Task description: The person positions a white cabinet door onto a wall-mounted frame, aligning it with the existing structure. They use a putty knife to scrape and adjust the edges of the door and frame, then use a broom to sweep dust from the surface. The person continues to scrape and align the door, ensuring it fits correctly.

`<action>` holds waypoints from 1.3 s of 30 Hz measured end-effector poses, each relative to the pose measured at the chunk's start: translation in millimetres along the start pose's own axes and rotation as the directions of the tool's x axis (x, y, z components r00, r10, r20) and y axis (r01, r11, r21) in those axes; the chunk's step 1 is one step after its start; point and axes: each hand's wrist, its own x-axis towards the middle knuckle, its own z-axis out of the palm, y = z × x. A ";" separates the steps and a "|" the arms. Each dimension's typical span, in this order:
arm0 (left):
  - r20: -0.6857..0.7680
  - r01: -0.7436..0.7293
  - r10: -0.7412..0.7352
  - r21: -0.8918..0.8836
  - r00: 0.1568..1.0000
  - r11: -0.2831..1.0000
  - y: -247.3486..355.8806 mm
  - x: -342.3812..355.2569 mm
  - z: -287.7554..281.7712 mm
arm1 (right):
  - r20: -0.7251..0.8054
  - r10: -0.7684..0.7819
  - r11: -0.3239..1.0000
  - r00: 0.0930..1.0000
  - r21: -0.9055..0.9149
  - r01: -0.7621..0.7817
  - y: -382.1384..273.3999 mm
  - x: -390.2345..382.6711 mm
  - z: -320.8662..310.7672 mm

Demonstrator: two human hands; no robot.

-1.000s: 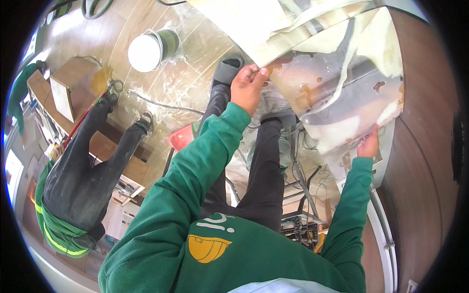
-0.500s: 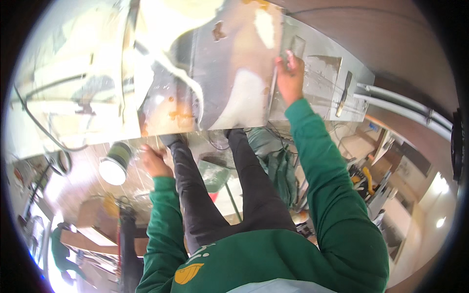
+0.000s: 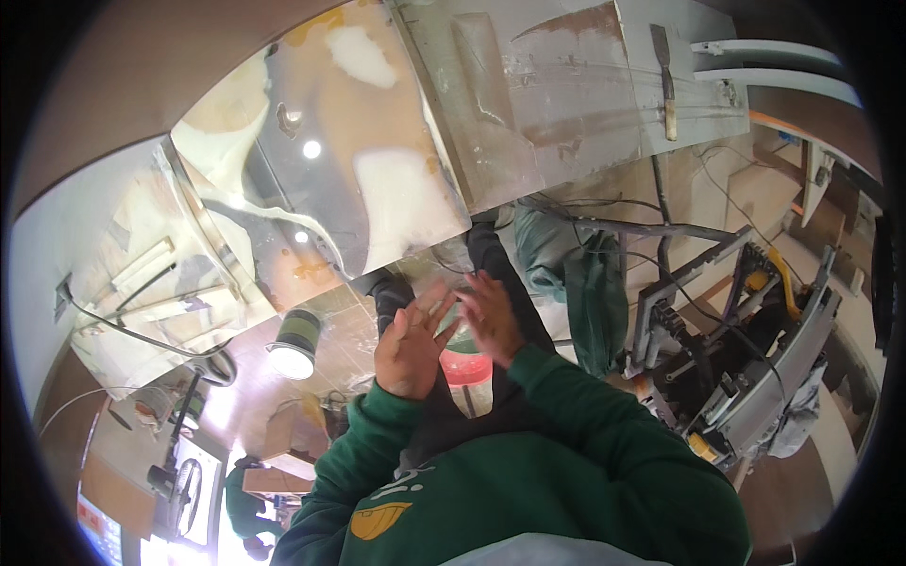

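My left hand (image 3: 413,344) and my right hand (image 3: 489,316) are raised close together above my legs, fingers apart and empty. Just beyond them lies a flat sheet (image 3: 377,118) with cream, tan and grey patches. It is on a worktop beside a grey board (image 3: 557,94); a putty knife (image 3: 668,85) with a light handle lies at the right end. More pale sheets (image 3: 123,302) are on the left part.
Below are a lidded bucket (image 3: 293,344), a red container (image 3: 465,371) and green cloth (image 3: 595,330). Metal equipment (image 3: 774,387) with cables stands at right, under white rails (image 3: 783,83). A co-worker in green (image 3: 243,500) is at lower left.
Both hands have let go of the patterned sheet's edges and come together in front of me. The sheet now lies on the worktop. My view has turned, showing more equipment at right.
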 end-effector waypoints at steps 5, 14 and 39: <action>0.100 -0.264 0.421 0.898 0.902 0.353 48.5 53.4 4.7 | 0.085 0.765 0.469 0.638 0.605 -0.643 72.4 5.9 -35.4; 0.922 -0.385 0.256 0.358 0.290 -0.851 170.0 259.4 74.2 | -0.696 0.239 0.968 0.677 0.114 -0.225 201.4 103.0 -135.4; 0.826 -0.398 -0.185 0.051 0.532 -0.916 193.3 355.3 104.6 | -0.582 0.468 0.714 0.666 -0.196 -0.672 346.0 283.6 -365.2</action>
